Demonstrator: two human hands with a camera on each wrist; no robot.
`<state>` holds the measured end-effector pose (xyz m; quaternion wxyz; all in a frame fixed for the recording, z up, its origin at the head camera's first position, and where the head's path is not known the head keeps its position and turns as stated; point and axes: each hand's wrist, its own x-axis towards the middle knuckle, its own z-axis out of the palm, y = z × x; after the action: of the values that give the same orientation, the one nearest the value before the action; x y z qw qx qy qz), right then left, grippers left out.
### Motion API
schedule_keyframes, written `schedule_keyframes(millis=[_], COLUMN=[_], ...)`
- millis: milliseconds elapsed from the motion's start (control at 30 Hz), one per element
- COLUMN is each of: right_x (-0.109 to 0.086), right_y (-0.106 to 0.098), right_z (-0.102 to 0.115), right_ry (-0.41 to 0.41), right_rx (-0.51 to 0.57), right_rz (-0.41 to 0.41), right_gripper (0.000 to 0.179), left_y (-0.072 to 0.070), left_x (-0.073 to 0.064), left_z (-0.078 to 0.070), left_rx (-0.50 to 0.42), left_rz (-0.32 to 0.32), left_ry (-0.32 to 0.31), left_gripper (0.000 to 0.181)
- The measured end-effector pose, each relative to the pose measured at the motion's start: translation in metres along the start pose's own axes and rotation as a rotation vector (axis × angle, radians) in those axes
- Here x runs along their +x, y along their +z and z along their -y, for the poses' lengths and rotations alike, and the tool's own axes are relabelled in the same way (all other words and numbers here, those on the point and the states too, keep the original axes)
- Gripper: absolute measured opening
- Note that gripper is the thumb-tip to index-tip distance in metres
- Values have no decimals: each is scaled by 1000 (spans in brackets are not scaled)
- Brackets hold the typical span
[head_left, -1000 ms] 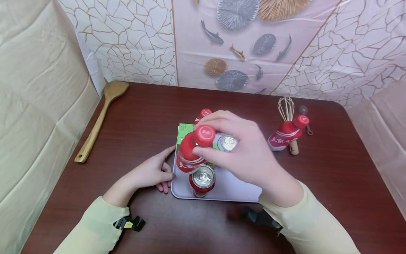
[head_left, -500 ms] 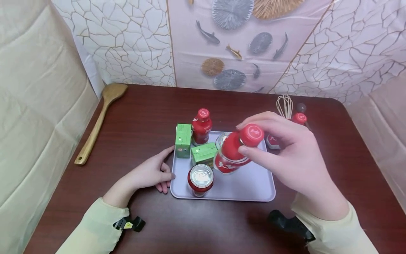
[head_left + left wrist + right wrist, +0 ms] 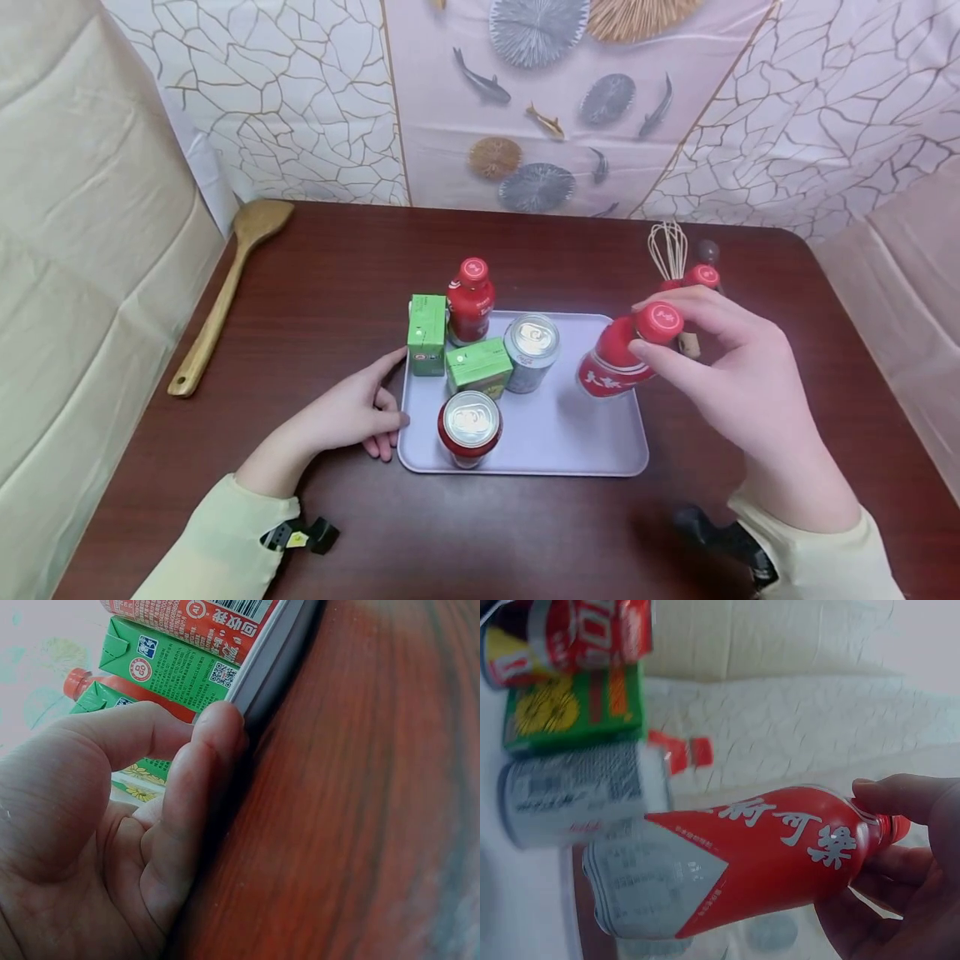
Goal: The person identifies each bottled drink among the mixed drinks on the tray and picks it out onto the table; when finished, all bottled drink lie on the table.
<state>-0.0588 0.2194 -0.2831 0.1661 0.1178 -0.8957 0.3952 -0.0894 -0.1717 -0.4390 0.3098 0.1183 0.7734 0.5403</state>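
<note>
My right hand [image 3: 750, 375] grips a red-labelled cola bottle [image 3: 617, 358] by its neck, just under the red cap. The bottle hangs tilted over the right part of a pale lilac tray [image 3: 570, 442]. Seen from the right wrist, its lower end [image 3: 637, 892] points away from the fingers. My left hand [image 3: 348, 408] holds the tray's left rim, thumb and curled fingers at the edge. On the tray stand a red can [image 3: 468, 425], a silver can [image 3: 531, 350], a green carton [image 3: 427, 333], another green carton [image 3: 480, 367] and a second red bottle [image 3: 471, 304].
A wooden spatula [image 3: 232, 292] lies at the table's left. Behind my right hand are a whisk [image 3: 667, 250], a further red-capped bottle [image 3: 703, 276] and a small round-headed utensil [image 3: 707, 250], partly hidden. A patterned cloth wall [image 3: 525, 108] closes off the back.
My right hand has carried the bottle rightward, from above the tray's left part to its right side. The cartons and silver can have come into view. My left hand stays at the rim.
</note>
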Motion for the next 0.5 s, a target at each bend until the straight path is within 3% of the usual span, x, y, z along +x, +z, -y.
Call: schedule_keyframes(millis=[167, 500], right_x=[-2, -7], right_y=[-2, -18], right_z=[-29, -69], right_ry=[86, 203], right_rx=[-88, -108], right_rz=[-26, -48], right_gripper=[40, 36], left_y=[0, 0], left_x=[0, 0], left_z=[-1, -2], left_rx=[5, 19], left_rz=[-1, -4], left_ry=[-5, -18], left_gripper=[101, 100])
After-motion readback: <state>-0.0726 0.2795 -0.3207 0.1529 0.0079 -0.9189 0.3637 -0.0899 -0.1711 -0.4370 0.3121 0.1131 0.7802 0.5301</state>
